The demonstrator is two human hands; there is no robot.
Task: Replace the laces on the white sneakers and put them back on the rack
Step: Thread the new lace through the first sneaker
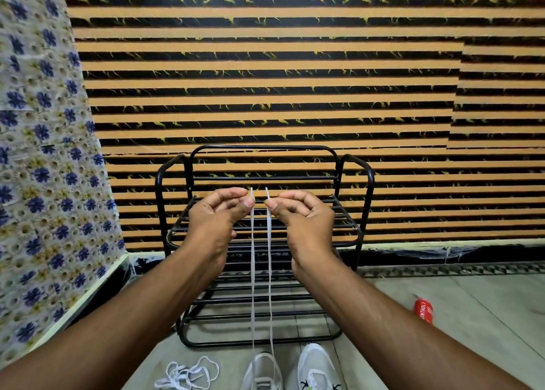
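At your feet, on the tiled floor (486, 307), two white sneakers sit side by side: the left sneaker (262, 372) has the new lace (253, 271) running up out of it in two strands, while the right sneaker (317, 366) shows no lace that you can make out, though both are cut off by the bottom edge. Just left of them lies a loose tangle of white lace (188, 373), probably an old one pulled out. Higher up, your left hand (218, 212) pinches one lace tip between thumb and forefinger, and your right hand (300, 212) pinches the other the same way, the two ends held level and close together, as if evening them. So lacing looks barely begun on one shoe; the other, and the return to the rack, remain. Behind your hands stands the black metal rack (351, 230), its shelves bare, against the striped wall (265, 65). A red can (423, 311) lies to the right, its label only partly readable.
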